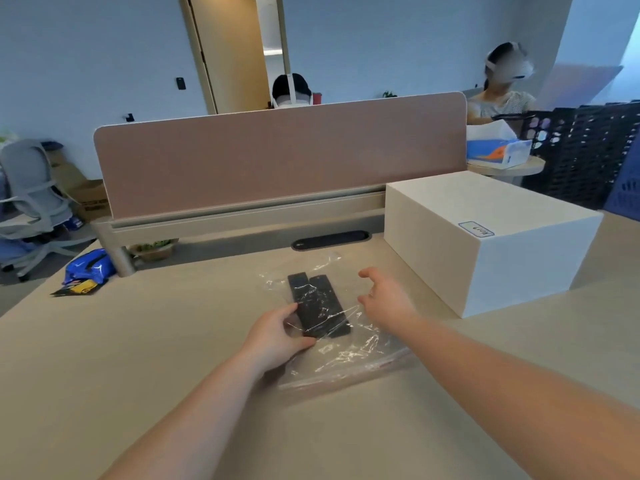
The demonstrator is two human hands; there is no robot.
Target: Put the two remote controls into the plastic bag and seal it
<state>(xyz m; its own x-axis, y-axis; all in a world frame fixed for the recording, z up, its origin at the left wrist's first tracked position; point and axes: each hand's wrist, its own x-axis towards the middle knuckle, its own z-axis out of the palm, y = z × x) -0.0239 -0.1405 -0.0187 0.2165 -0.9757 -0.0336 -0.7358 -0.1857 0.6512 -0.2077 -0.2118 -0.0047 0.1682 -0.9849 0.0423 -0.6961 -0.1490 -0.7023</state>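
Now, starting at your far left, a blue snack packet (pixel 88 271) lies near the bench (pixel 156 341) edge, well apart from your work and no obstacle. Moving in, your left hand (pixel 277 336) rests on the near left side of the plastic bag (pixel 349 355), its fingers (pixel 289 311) curled against the edge of the left remote through the film; whether they truly pinch it or only steady it, you cannot tell from here. The two remote controls (pixel 317 304) lie side by side, touching, apparently inside the bag toward its far end, with crinkled film glinting over them. They look stiff, light and smooth, so they should slide easily within the bag. The bag itself is thin, soft and slippery; it will crumple wherever you press, so take it by the stiffer zip strip (pixel 346 374) along the near edge, which looks unsealed as far as can be judged. Pinch that strip at one end and run along it, holding the other end flat. Further right, your right hand (pixel 386 299) hovers just beside the remotes, fingers spread and holding nothing. Beyond it a white box (pixel 485 237) stands near the bag's right side, leaving your right elbow less room. Behind everything, the pink divider (pixel 277 161) closes off the far edge of the bench.
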